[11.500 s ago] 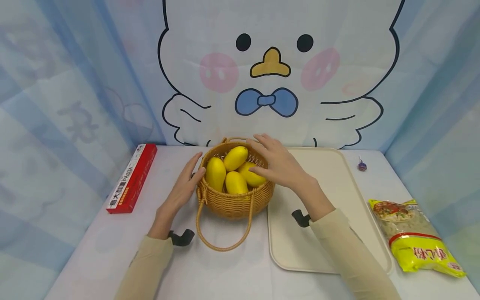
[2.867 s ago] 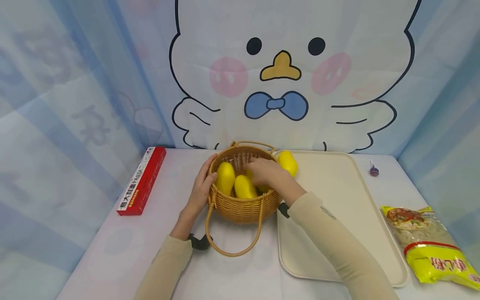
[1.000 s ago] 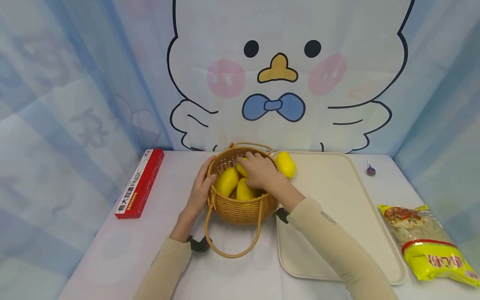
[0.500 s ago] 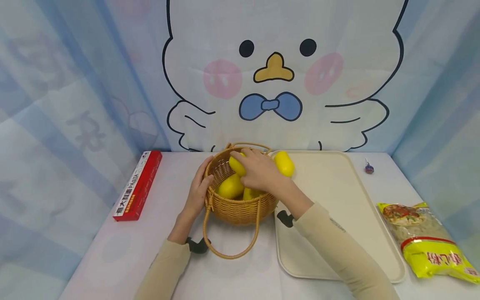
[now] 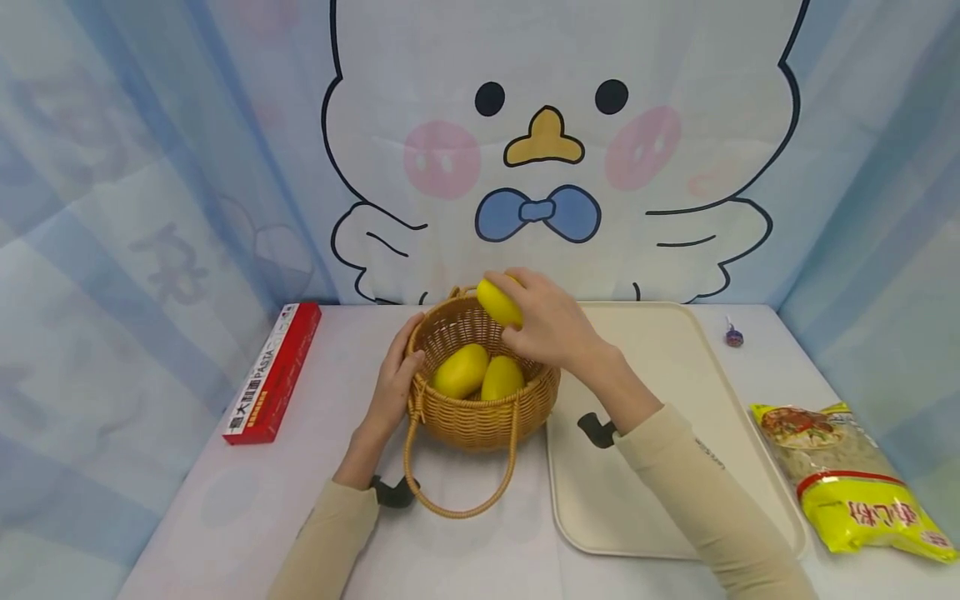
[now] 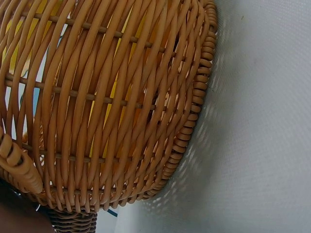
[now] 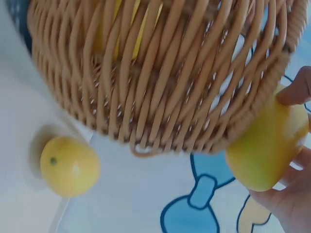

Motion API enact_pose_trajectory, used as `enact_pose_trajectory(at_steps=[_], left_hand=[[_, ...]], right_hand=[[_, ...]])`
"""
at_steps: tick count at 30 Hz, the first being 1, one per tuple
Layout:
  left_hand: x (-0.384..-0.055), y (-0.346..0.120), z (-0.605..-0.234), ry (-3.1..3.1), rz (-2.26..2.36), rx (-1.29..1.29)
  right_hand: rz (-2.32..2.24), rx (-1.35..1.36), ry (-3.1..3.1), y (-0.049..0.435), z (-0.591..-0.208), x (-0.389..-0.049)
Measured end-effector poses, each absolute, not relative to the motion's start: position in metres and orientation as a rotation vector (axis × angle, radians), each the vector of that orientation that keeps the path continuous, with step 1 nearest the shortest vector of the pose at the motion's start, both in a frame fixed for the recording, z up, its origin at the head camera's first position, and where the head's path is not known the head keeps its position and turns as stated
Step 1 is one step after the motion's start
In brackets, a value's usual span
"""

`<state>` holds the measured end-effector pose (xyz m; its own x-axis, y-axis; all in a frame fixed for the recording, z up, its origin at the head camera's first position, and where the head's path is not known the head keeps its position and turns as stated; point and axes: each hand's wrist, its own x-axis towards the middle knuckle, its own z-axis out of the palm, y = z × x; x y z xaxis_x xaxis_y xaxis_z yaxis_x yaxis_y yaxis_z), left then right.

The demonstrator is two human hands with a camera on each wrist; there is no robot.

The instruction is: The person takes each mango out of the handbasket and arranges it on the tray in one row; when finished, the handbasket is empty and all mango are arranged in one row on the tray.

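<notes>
In the head view a round wicker basket [image 5: 480, 425] stands on the table, its front handle hanging down over the cloth. Two yellow mangoes [image 5: 461, 371] lie inside it. My left hand [image 5: 392, 379] holds the basket's left side, thumb at the rim and fingers along the outside. My right hand [image 5: 551, 325] grips another mango [image 5: 498, 302] above the back right rim. In the right wrist view, that mango [image 6: 112, 102] is not what shows through the left wrist view's weave; those yellow patches are fruit inside. A further mango [image 7: 70, 166] lies beyond the basket, hidden in the head view.
A cream tray [image 5: 645, 500] lies right of the basket, its left edge close to it. A red pasta box [image 5: 273, 372] stands at left. At right are a yellow noodle bag [image 5: 847, 479] and a small wrapped lollipop [image 5: 733, 336]. A printed curtain closes the back.
My right hand has lifted a mango up out of the basket, toward the back right. The mangoes left inside have shifted. My left hand stays at the basket's side.
</notes>
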<state>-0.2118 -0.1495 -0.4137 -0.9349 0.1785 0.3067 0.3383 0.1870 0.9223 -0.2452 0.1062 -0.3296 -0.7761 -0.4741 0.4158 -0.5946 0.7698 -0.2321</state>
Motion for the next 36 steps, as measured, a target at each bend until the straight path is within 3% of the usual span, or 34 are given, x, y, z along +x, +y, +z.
enact_pose_trajectory(at_steps=[12, 19, 26, 36], left_hand=[[-0.211, -0.149, -0.414, -2.297, -1.850, -0.527], [-0.225, -0.153, -0.438, -2.269, -1.833, -0.525], [-0.209, -0.149, -0.413, -2.294, -1.852, -0.519], [-0.211, -0.149, -0.415, -2.297, -1.856, -0.536]], right_hand=[[0.603, 0.723, -2.599, 0.141, -0.334, -0.255], [0.656, 0.645, -2.619, 0.159, -0.344, -0.261], [0.714, 0.562, -2.657, 0.177, -0.354, -0.267], [0.784, 0.394, -2.715, 0.201, -0.378, -0.276]])
